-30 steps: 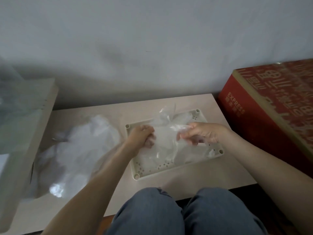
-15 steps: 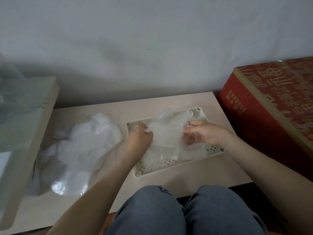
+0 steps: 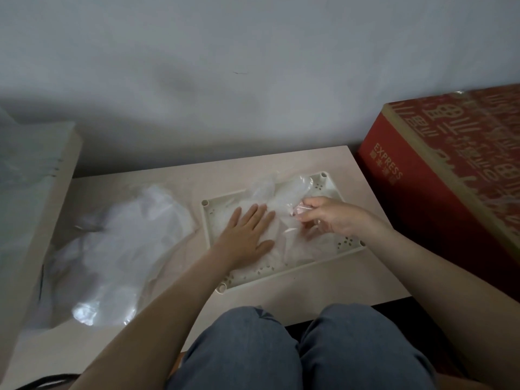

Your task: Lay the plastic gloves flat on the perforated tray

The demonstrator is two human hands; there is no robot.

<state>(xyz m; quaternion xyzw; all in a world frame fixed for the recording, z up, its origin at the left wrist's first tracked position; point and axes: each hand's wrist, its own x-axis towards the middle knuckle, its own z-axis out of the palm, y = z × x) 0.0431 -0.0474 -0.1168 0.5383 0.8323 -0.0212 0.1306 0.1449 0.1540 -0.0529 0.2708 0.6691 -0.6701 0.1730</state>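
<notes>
On the perforated tray (image 3: 349, 243): the plastic glove (image 3: 292, 187) lies crumpled, only partly spread, reaching the far rim.
Left hand (image 3: 247, 235): your flat palm, fingers straight, pins it so it cannot slide.
Right hand (image 3: 332, 218): you pinch a fold, likely to pull it smooth.
Spare plastic (image 3: 121, 243): heaped left on the table (image 3: 323, 288), within reach.

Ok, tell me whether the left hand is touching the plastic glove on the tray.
Touching. The head view shows the left hand flat, fingers straight, pressing on the plastic glove spread over the perforated tray.
</notes>
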